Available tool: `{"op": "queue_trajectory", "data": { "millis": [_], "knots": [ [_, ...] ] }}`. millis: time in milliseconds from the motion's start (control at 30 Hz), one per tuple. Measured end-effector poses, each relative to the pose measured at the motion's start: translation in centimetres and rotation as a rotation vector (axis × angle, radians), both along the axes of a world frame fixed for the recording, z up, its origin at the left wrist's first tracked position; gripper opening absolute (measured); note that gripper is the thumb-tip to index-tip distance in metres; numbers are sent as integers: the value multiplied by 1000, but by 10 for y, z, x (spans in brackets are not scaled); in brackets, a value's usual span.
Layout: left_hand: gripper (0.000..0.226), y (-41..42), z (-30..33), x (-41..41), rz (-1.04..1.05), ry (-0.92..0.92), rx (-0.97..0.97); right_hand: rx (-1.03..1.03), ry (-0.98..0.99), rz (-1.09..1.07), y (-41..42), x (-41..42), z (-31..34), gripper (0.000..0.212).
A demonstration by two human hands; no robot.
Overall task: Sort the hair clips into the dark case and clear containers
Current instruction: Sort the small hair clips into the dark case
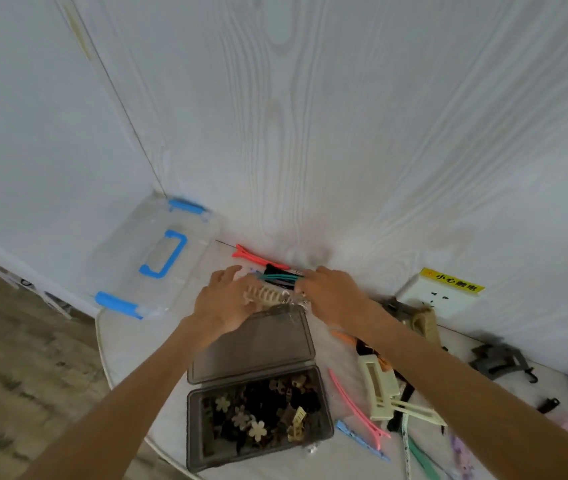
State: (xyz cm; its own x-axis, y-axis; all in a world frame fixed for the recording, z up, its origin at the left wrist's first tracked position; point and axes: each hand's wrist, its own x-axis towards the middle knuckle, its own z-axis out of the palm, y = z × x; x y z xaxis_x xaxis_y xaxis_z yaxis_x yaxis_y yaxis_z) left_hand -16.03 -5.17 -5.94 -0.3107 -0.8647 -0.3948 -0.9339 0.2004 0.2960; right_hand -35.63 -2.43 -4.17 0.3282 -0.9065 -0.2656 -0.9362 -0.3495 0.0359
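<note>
A heap of clips point(277, 284) lies on the bench point(126, 344) just behind the lid of the open dark case point(258, 410), near the wall. A beige claw clip point(267, 296) and some teal and black slim clips are seen in the heap. The left hand point(221, 301) is laid on the left of the heap with fingers spread. The right hand point(331, 296) is on the right of it; whether something is pinched there cannot be told.

The heap should be gathered from both sides and one kind taken at a time. The case is already well filled with small flower clips, so the long ones are judged better for the clear box point(152, 258), which stands closed to the left behind the case and must be opened first.
</note>
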Motion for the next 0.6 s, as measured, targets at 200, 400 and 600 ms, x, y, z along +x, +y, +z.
{"op": "queue_trajectory", "data": {
  "millis": [200,400,600],
  "knots": [
    [39,-1,7,9,58,76,54,90,134,-128,21,-19,-17,32],
    [46,1,-1,40,88,-87,291,110,141,-269,28,-32,-13,36],
    [31,24,6,36,23,-198,168,50,102,-413,39,-40,-7,26]
  ]
}}
